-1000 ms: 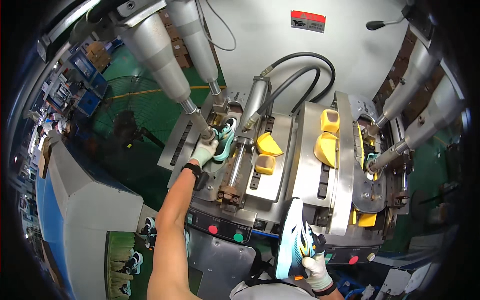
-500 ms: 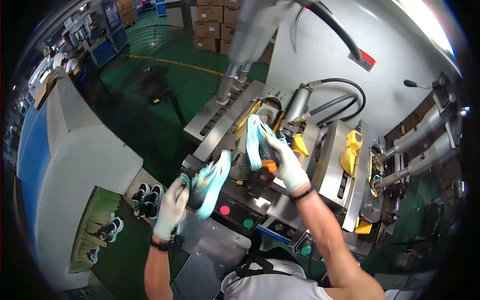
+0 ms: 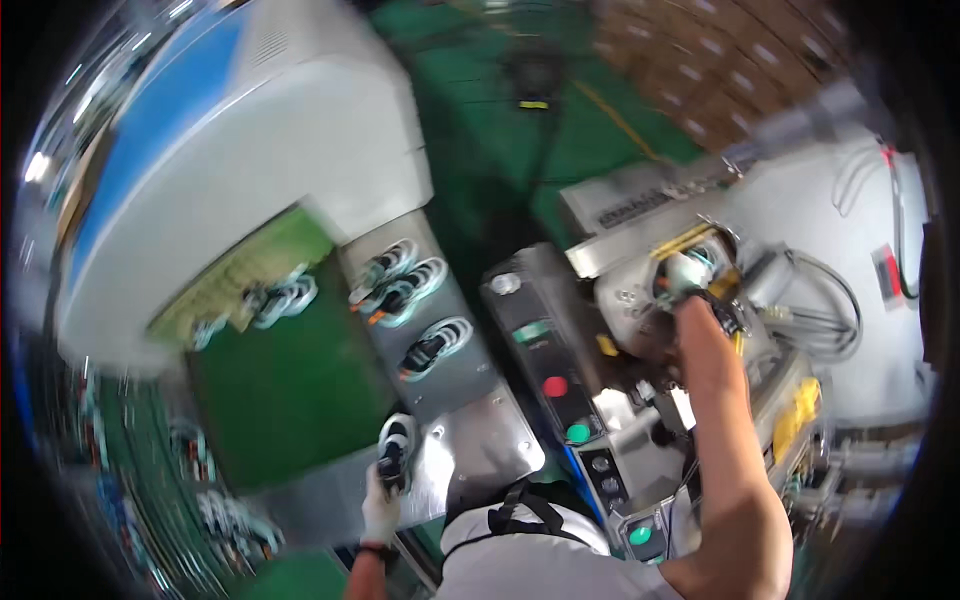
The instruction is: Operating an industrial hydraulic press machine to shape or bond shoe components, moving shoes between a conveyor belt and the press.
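Note:
My left hand [image 3: 380, 508], in a white glove, is closed on the end of a dark sneaker [image 3: 397, 452] with a pale sole, over the near part of the metal ledge. Whether that sneaker touches the ledge I cannot tell. My right hand [image 3: 686, 274], also gloved, reaches into the press station [image 3: 628, 297] on the right. A bit of a pale teal sneaker [image 3: 712, 257] shows beside its fingers; motion blur and the hand hide the rest. Further along the ledge [image 3: 470, 390] lie a single black sneaker [image 3: 437, 347] and a pair of sneakers [image 3: 408, 290].
A green conveyor belt [image 3: 300, 400] runs left of the ledge, with another sneaker [image 3: 285, 300] near the strip curtain [image 3: 215, 275] of a large white machine [image 3: 330, 110]. A control panel with a red button [image 3: 555, 387] stands between ledge and press. Stacked cartons [image 3: 720, 60] are at the back.
My view has swung left. My left hand has gone down and nearer with a sneaker, over the ledge. My right hand has moved its sneaker into the press station.

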Demonstrator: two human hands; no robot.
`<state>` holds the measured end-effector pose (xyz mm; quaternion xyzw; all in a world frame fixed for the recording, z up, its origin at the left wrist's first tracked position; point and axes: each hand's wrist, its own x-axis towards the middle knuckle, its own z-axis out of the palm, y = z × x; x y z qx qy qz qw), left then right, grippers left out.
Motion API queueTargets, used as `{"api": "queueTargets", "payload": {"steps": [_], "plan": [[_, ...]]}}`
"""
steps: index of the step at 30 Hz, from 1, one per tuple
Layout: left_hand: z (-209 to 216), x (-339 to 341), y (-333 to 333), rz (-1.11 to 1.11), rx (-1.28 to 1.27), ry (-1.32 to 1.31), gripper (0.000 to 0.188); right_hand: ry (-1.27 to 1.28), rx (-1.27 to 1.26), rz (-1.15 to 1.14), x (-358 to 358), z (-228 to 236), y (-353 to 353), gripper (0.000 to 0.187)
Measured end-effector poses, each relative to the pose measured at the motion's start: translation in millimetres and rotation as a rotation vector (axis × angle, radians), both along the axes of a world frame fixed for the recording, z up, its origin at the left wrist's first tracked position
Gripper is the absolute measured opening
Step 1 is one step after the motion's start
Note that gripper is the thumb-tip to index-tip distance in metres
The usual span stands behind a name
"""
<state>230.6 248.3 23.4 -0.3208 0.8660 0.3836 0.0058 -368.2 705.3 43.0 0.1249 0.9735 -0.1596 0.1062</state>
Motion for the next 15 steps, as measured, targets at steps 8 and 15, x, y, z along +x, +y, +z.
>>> {"api": "queueTargets", "payload": {"steps": [8, 15], "plan": [[-30.8, 13.7, 1.8, 0.131, 0.079, 0.149, 0.043, 0.121, -0.863, 0.022, 55.3, 62.7, -0.4, 0.025], [-51.8, 17.1, -49.7, -0.315, 0.131, 0.173, 0.057, 0.633, 0.205, 0.432, 332.3, 33.0, -136.1, 0.072]]}}
